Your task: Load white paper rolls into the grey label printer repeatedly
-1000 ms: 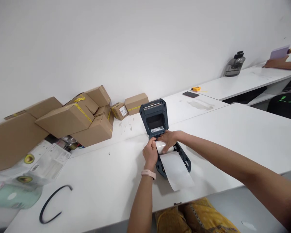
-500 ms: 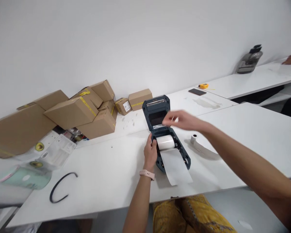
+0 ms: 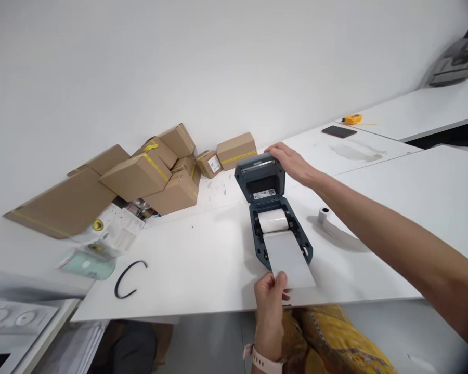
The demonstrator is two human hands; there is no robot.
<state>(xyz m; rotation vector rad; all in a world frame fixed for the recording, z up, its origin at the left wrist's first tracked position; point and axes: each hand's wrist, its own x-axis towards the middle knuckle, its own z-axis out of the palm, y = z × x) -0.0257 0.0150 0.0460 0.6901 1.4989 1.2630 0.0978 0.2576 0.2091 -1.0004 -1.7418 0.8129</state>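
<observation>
A dark blue-grey label printer [image 3: 257,244] lies on the white table with its lid [image 3: 249,182] tilted up. Inside sits a white label roll [image 3: 273,221], and its loose strip of label paper [image 3: 290,259] runs out over the front. My left hand [image 3: 271,293] pinches the near end of that strip between thumb and fingers at the table's edge. Up at the lid, my right hand [image 3: 294,163] is closed over its top right corner. To the right of the printer stands a small paper roll [image 3: 323,214] with a strip trailing from it.
Cardboard boxes [image 3: 138,176] are stacked against the wall at left. A phone [image 3: 339,131] and a yellow tape measure [image 3: 353,119] lie at the back right. Plastic packets [image 3: 120,228] and a black curved band [image 3: 120,283] are on the left side of the table [image 3: 203,259].
My left hand has left the printer's side and taken the strip's end. My right hand has moved up onto the lid, which is now tipped further forward.
</observation>
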